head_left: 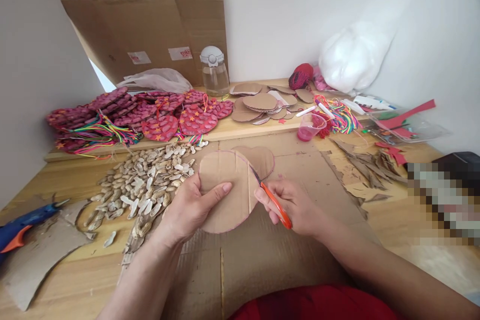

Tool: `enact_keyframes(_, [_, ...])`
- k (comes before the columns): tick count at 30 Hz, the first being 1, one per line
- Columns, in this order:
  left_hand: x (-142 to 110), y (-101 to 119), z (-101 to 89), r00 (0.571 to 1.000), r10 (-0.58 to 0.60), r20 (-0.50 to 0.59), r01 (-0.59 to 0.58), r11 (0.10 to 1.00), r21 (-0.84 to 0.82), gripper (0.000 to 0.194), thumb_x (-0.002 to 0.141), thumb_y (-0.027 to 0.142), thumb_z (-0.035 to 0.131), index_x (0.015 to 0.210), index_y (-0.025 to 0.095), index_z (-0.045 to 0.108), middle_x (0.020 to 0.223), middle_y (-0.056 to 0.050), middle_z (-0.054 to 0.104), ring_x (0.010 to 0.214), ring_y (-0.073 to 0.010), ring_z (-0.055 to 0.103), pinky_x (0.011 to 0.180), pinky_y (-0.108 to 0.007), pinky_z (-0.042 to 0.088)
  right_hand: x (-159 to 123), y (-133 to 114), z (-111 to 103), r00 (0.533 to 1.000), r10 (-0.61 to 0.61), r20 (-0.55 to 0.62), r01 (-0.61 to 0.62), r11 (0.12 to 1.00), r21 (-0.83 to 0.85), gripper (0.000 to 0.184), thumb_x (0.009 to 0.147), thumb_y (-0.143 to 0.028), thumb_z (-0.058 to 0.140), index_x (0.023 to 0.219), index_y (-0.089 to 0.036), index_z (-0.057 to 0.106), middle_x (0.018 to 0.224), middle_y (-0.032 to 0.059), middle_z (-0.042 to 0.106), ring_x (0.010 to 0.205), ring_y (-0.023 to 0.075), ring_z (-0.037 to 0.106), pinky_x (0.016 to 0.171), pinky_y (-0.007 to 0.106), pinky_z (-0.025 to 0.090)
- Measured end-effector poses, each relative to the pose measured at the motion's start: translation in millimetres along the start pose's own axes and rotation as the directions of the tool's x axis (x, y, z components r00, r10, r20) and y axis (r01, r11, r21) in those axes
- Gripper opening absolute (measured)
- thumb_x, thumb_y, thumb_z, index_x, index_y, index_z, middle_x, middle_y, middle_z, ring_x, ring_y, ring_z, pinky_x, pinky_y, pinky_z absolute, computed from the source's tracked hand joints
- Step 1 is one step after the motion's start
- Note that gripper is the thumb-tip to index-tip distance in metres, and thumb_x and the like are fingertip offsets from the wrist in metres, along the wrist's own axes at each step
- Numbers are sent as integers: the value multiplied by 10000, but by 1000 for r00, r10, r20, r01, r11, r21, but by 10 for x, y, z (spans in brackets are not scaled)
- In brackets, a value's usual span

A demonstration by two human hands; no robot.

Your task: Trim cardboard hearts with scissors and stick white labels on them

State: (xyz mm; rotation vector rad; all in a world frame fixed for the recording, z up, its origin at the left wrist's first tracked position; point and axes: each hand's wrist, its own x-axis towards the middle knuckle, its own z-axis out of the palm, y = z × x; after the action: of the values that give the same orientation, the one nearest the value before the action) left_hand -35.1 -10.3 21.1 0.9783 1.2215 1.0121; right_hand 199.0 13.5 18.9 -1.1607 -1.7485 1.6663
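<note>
In the head view, your left hand (191, 207) has its grip clamped on the cardboard piece (221, 192), over the worktop (86, 272); your right hand (294, 205) grips the orange-handled scissors (278, 206), blades at its edge. Behind, the white labels' (180, 53) red print is too small to read.

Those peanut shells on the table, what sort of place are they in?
Probably a craft corner: you can see orange-handled scissors, a pile of cut cardboard pieces, and those peanut shells.

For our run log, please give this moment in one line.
left hand: holds cardboard disc; right hand: holds scissors; blades: at disc edge
</note>
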Motion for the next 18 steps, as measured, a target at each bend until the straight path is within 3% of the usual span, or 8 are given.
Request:
enact_keyframes(5, [-3, 6, 11, 1000, -1, -26, 1, 1000, -7, 533, 752, 435, 803, 1187, 157, 671, 1007, -122, 774, 882, -284, 741, 702, -322, 583, 3, -4, -5, 1000, 21, -6, -21, 1000, 3, 479, 904, -549, 602, 634, -196, 422, 523, -57, 452, 490, 80, 442, 486, 222, 310])
enact_keyframes(18, [-3, -3, -1, 999, 11, -46, -11, 1000, -14, 460, 749, 405, 810, 1126, 169, 691, 996, -102, 777, 910, -291, 737, 705, -323, 590, -17, -10, 22, 1000, 2, -8, -2, 999, 48, 469, 903, -532, 608, 644, -203, 397, 566, -68, 370, 479, 72, 402, 467, 232, 269])
